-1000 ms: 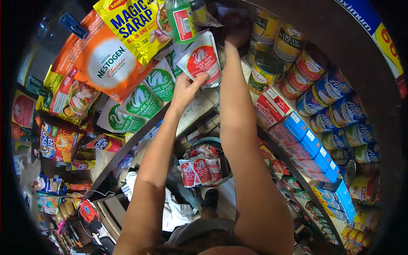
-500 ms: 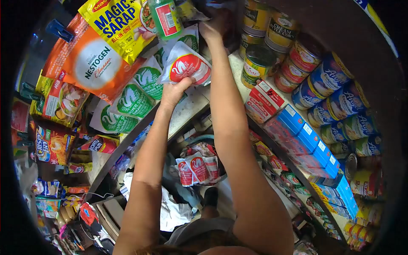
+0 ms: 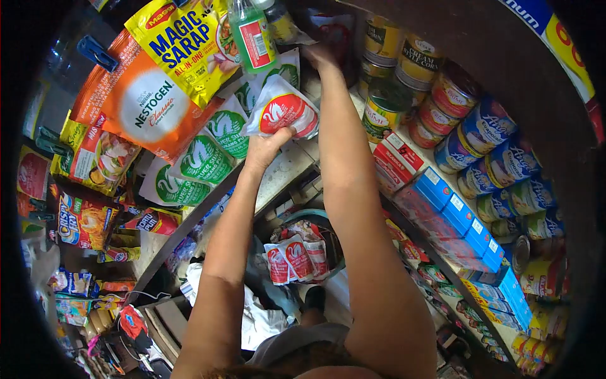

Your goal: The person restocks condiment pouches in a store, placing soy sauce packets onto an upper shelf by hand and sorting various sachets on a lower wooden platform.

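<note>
- pouch (image 3: 287, 114) of silver swan with a red label, tilted, at the shelf's inner corner, just beside the green-labelled pouches; whether it touches them, i cannot tell.
- left hand (image 3: 270, 146) closed on the pouch's lower edge, thumb on top, other fingers mostly hidden.
- right hand (image 3: 320, 57) reaching into shadow at the back of the corner, beyond the pouch; too dark to tell how far open it is or whether it has hold of anything.
- green-labelled silver swan pouches (image 3: 201, 159) standing in an overlapping row along the left shelf (image 3: 278, 174).
- bottle of green liquid (image 3: 257, 45) just beyond the pouch, with a small dark-capped jar (image 3: 278, 22) beside it.
- maggi magic sarap packet (image 3: 180, 50), overlapping the orange nestogen classic pack (image 3: 146, 104), both above the green row.
- cream style corn can (image 3: 420, 60), a prime can (image 3: 382, 108) and angel evaporada cans (image 3: 489, 126) stacked on the right.
- red alaska box (image 3: 398, 161) in front of them, next to blue-topped boxes (image 3: 457, 211).
- more red-labelled silver swan pouches (image 3: 298, 258) lower down, between the forearms.
</note>
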`<state>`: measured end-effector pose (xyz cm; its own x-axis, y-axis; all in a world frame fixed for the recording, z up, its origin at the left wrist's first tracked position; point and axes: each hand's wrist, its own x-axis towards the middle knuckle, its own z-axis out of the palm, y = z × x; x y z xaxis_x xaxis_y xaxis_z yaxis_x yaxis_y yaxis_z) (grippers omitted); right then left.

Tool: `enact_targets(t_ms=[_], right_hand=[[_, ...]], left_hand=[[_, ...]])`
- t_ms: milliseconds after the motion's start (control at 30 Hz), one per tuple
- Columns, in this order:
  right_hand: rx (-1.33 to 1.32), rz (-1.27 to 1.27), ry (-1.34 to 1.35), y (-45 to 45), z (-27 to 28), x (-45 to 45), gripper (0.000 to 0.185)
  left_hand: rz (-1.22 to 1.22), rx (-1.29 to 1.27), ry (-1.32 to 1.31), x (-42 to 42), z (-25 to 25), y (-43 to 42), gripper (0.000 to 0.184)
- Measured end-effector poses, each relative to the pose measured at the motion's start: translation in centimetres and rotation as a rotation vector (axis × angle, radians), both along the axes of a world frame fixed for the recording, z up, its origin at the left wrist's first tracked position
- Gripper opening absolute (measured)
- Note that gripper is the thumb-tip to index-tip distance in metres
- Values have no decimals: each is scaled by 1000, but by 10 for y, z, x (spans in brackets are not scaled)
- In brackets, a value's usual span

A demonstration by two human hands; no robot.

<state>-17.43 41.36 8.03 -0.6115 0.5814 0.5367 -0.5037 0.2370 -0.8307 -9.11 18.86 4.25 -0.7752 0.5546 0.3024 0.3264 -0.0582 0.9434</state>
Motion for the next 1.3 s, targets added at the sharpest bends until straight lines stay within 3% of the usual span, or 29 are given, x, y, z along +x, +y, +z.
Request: enact_targets(t_ms=[233, 333, 400, 533, 600, 700, 733, 800, 867, 900, 1000, 1133, 1200, 1300], right_hand=[[-28, 31, -18, 0, -6, -13, 31], [-67, 64, -40, -1, -9, -11, 32], [-110, 75, -61, -3, -14, -8, 34], [-320, 86, -126, -11, -29, 8, 36], [-484, 101, -168, -15, -34, 24, 38], [-593, 173, -199, -40, -26, 53, 40], [-562, 210, -207, -58, -18, 63, 39], [-503, 281, -223, -90, -8, 76, 37], [-396, 237, -133, -110, -16, 71, 37], [-393, 252, -83, -113, -20, 71, 45], [-447, 289, 33, -123, -27, 64, 34], [-316, 117, -69, -139, -27, 65, 45], [-191, 71, -103, -146, -23, 67, 61], [-171, 136, -170, -150, -22, 72, 70]], left_hand=[[8, -20, -78, 0, 3, -1, 31], [30, -19, 11, 7, 11, -4, 28], [55, -1, -84, 12, 8, -8, 25], [151, -16, -157, 60, 12, -27, 26], [156, -145, -134, 74, 2, -46, 26], [94, -118, -325, 101, -9, -69, 27], [93, -98, -251, 100, -33, -80, 24], [97, -72, -428, 116, -37, -89, 23], [82, -109, -397, 127, -41, -102, 22], [75, -127, -381, 130, -43, -108, 22], [115, -137, -464, 141, -45, -119, 20], [139, -71, -452, 147, -57, -122, 20], [142, -97, -497, 147, -64, -120, 22], [178, -110, -540, 150, -65, -109, 26]])
